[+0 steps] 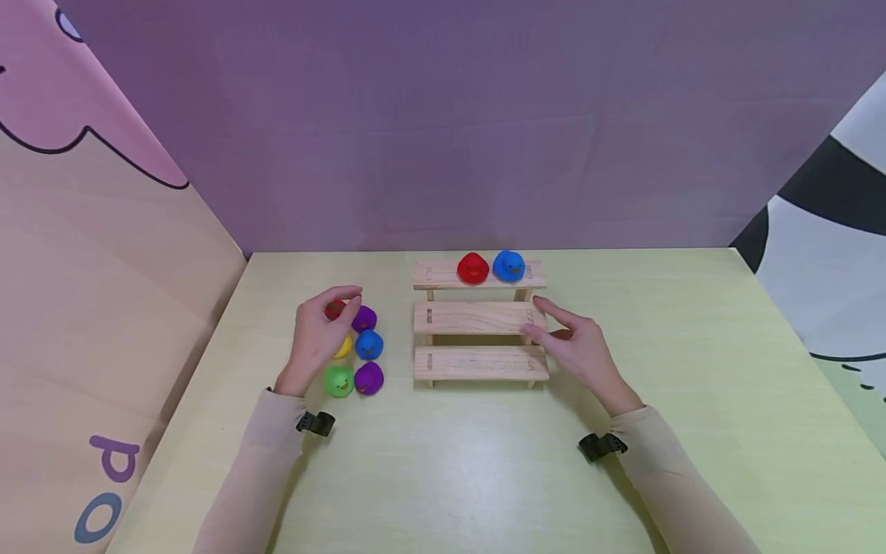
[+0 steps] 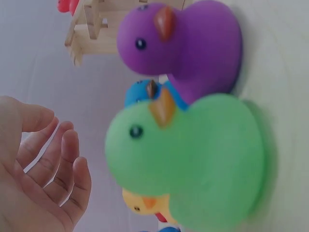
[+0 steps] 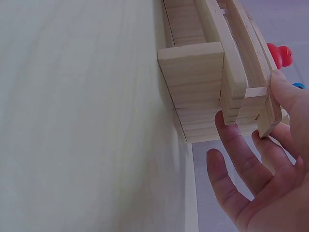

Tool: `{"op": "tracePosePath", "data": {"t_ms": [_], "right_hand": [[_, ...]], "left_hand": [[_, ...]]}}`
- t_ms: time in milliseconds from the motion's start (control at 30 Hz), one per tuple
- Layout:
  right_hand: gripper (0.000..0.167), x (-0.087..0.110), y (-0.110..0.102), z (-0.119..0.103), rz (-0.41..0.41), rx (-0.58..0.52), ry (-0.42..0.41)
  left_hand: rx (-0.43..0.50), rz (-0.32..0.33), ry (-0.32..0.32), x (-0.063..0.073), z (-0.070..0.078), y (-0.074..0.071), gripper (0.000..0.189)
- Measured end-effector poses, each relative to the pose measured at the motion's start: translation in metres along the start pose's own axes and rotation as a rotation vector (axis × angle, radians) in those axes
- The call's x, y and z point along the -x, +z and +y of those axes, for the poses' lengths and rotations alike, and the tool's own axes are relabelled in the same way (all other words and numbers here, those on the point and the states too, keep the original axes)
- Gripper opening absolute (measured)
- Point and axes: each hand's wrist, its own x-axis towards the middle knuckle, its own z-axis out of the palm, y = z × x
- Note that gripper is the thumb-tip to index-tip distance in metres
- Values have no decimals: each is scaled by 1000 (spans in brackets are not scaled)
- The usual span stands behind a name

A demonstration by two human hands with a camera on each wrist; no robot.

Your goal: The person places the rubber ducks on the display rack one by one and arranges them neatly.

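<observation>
My left hand (image 1: 318, 338) hovers over a group of rubber ducks, its fingers loosely bent and holding nothing in the left wrist view. Between its thumb and index finger a red duck (image 1: 335, 309) shows below. Nearby are a purple duck (image 1: 364, 318), a blue duck (image 1: 369, 345), a partly hidden yellow duck (image 1: 344, 349), a green duck (image 1: 339, 381) and a second purple duck (image 1: 369, 378). My right hand (image 1: 584, 350) grips the right end of the middle board on a three-tier wooden stand (image 1: 477, 318). Its thumb (image 3: 285, 89) presses on the board's edge.
On the stand's top tier sit another red duck (image 1: 473, 268) and another blue duck (image 1: 509, 266), side by side. The pale table (image 1: 443, 469) backs onto a purple wall panel (image 1: 484, 131). Printed panels flank the left and right sides.
</observation>
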Motion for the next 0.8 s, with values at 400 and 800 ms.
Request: {"op": "tracePosePath", "data": {"t_ms": [400, 800], "right_hand": [[64, 0, 0, -2, -6, -9, 10], [64, 0, 0, -1, -5, -6, 23]], "left_hand": [[-45, 44, -36, -3, -15, -16, 26], [-82, 37, -90, -5, -26, -29, 32]]}}
